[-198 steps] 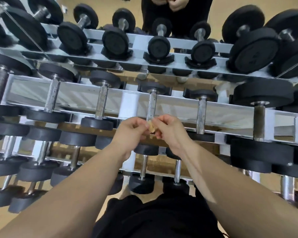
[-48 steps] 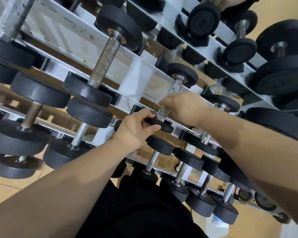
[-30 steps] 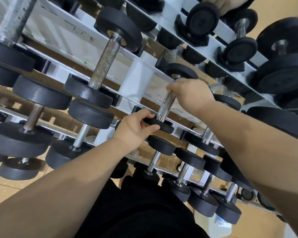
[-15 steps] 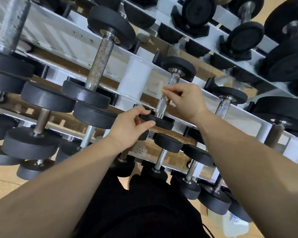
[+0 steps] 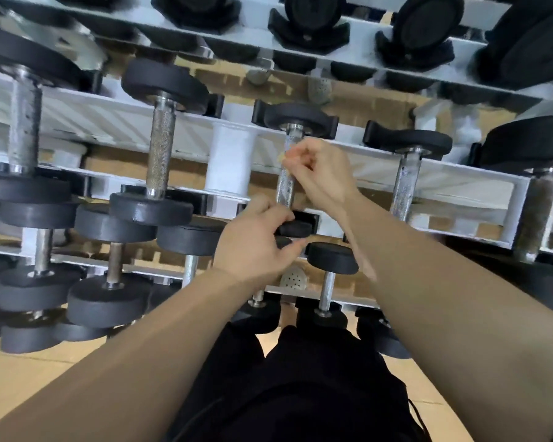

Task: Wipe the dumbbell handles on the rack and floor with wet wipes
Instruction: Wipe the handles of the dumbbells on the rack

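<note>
A small dumbbell lies on the middle shelf of the white rack (image 5: pixel 460 177), its knurled steel handle (image 5: pixel 284 189) pointing away from me. My left hand (image 5: pixel 256 244) grips the dumbbell's near black end plate (image 5: pixel 296 229). My right hand (image 5: pixel 320 173) is at the upper part of the handle, fingers curled, pinching a small yellowish scrap (image 5: pixel 281 157) that looks like a wipe. The far end plate (image 5: pixel 296 118) sits in its black cradle.
More black dumbbells fill the shelves: a larger one (image 5: pixel 160 148) to the left, another (image 5: pixel 406 183) to the right, and smaller ones (image 5: pixel 328 282) on the lower shelf. Heavy ones line the top shelf. Tan floor shows below, with my dark trousers (image 5: pixel 300 393).
My right hand has slid along the handle, down then back up, and now pinches at the upper part. My left hand stays on the near plate. The camera has turned to face the rack squarely.
</note>
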Available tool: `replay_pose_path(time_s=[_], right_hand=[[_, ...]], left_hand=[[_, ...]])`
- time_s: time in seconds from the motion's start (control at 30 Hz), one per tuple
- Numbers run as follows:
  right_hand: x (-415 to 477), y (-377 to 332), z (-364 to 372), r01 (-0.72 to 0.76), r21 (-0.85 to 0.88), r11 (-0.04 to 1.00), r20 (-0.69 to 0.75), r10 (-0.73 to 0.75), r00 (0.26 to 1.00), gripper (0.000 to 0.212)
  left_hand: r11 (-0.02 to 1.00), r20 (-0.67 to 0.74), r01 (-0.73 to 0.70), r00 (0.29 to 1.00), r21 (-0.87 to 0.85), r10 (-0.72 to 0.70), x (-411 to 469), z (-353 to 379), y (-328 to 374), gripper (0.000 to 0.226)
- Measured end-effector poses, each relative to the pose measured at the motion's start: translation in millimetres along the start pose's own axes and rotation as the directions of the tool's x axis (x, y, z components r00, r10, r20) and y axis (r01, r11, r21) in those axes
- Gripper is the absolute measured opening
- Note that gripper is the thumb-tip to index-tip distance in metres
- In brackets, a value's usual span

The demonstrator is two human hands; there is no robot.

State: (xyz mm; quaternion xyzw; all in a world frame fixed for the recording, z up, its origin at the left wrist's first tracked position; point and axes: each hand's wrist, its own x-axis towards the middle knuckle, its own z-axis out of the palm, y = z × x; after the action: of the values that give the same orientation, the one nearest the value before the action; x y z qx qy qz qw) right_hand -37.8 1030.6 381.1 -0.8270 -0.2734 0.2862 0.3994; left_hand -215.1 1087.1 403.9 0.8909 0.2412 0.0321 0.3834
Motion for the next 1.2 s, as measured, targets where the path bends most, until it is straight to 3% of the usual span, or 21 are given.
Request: replay_pose_path(time_s=[0.1, 0.23, 0.43, 0.63, 0.73, 0.97, 1.2], right_hand=[[-27, 18, 10, -0.051, 0.117, 0.992, 0.065, 0.043, 0.997, 0.014], [-35, 26, 20, -0.044, 0.119, 0.992, 0.082, 0.034, 0.996, 0.016], [4, 5, 17, -0.033, 0.321, 0.947, -0.093, 0.066, 0.993, 0.012], [-33, 13, 26, -0.085, 0.275, 0.958, 0.117, 0.054, 0.992, 0.018], [-38, 18, 29, -0.052, 0.237, 0.97, 0.153, 0.016, 0.988, 0.019], [9, -1, 20, -0.036, 0.335, 0.941, -0.1, 0.074, 0.992, 0.018], [-40, 21, 36, -0.085, 0.258, 0.963, 0.155, 0.045, 0.987, 0.022]], left_hand=[[0.995, 0.068, -0.07, 0.996, 0.066, 0.065, 3, 6, 3, 0.033], [0.995, 0.055, -0.023, 0.998, 0.092, 0.018, 9, 3, -4, 0.022], [0.994, 0.11, -0.06, 0.993, 0.095, 0.049, 8, -22, -20, 0.018], [0.966, 0.111, -0.182, 0.98, 0.181, 0.164, 14, -37, -35, 0.02], [0.976, 0.109, -0.159, 0.983, 0.146, 0.144, 12, -39, -39, 0.021], [0.986, 0.122, -0.145, 0.983, 0.076, 0.135, 12, -40, -43, 0.021], [0.982, 0.137, -0.174, 0.977, 0.074, 0.163, 10, -49, -47, 0.02]])
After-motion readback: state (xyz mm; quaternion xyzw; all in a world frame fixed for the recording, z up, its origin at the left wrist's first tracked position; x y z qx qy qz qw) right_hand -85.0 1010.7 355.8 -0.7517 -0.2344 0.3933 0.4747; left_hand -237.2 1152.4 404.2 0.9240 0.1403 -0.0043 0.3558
